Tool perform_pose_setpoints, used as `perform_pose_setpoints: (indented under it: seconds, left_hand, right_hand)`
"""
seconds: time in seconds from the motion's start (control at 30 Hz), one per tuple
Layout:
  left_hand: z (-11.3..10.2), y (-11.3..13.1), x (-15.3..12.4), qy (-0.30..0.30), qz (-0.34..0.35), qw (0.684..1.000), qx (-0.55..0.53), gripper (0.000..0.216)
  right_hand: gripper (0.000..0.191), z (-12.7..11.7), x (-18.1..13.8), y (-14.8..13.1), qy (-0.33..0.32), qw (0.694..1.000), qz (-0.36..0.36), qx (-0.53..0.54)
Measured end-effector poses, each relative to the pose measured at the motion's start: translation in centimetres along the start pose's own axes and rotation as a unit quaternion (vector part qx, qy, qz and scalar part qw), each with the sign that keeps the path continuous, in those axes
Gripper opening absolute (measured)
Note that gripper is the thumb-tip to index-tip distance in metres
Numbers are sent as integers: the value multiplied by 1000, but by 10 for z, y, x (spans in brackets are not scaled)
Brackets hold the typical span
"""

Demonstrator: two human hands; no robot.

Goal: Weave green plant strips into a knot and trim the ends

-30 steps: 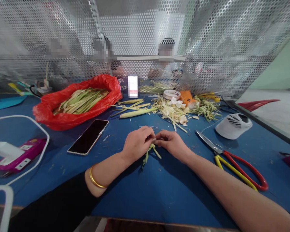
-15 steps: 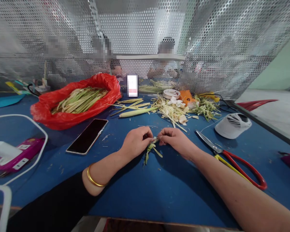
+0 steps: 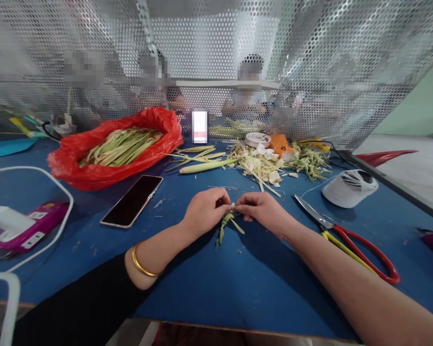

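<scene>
Close together above the blue tabletop, my left hand [image 3: 206, 210] and my right hand [image 3: 261, 210] meet fingertip to fingertip. A small braided piece of green plant leaf [image 3: 225, 222] hangs from my left thumb and finger, one pale strip sticking out to the right. My right thumb and forefinger are pinched at its upper end; what exactly they grip is too small to tell. Red-and-yellow-handled scissors [image 3: 359, 247] lie partly open beside my right forearm. Beyond them stands a white cone of thread [image 3: 350, 187], a thin thread trailing from it.
A red plastic bag [image 3: 115, 178] of long leaves and a dark phone [image 3: 133, 202] lie left. Behind my hands are loose stalks [image 3: 205, 166], pale scraps [image 3: 258, 166] and a tape roll [image 3: 257, 140]. A purple power strip [image 3: 39, 226] sits far left. People are visible behind perforated mesh [image 3: 209, 53].
My right fingertips have come slightly left, nearer my left fingertips at the top of the braided leaf piece. The left hand keeps its pinch.
</scene>
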State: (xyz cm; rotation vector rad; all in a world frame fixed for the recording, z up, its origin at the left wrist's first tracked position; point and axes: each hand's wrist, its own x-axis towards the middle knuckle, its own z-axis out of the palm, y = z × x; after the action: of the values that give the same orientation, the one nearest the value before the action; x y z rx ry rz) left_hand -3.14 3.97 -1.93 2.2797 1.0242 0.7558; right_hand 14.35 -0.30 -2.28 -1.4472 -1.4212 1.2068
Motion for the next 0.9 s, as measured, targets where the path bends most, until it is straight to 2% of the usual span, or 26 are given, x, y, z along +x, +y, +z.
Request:
perform_pose_setpoints:
  seconds: [0.1, 0.27, 0.47, 0.63, 0.77, 0.9]
  left_hand:
    - [0, 0, 1, -2, -11, 1000, -3, 7]
    - [0, -2, 2, -7, -32, 999, -25, 8]
    - [0, -5, 3, -9, -53, 997, -55, 9]
    - [-2, -4, 4, -15, -50, 996, -70, 9]
    - [-4, -4, 5, -17, -48, 997, -59, 12]
    - [-6, -9, 7, 7, -58, 998, -20, 14]
  right_hand:
    - [14, -5, 0, 1, 3, 1000, 11, -18]
    - [17, -13, -2, -3, -25, 999, 45, 13]
    - [22, -4, -3, -5, 5, 986, -20, 166]
    - [24, 2, 0, -1, -4, 970, -9, 244]
    - [22, 1, -1, -2, -6, 975, -17, 221]
    - [25, 0, -2, -4, -2, 993, -28, 111]
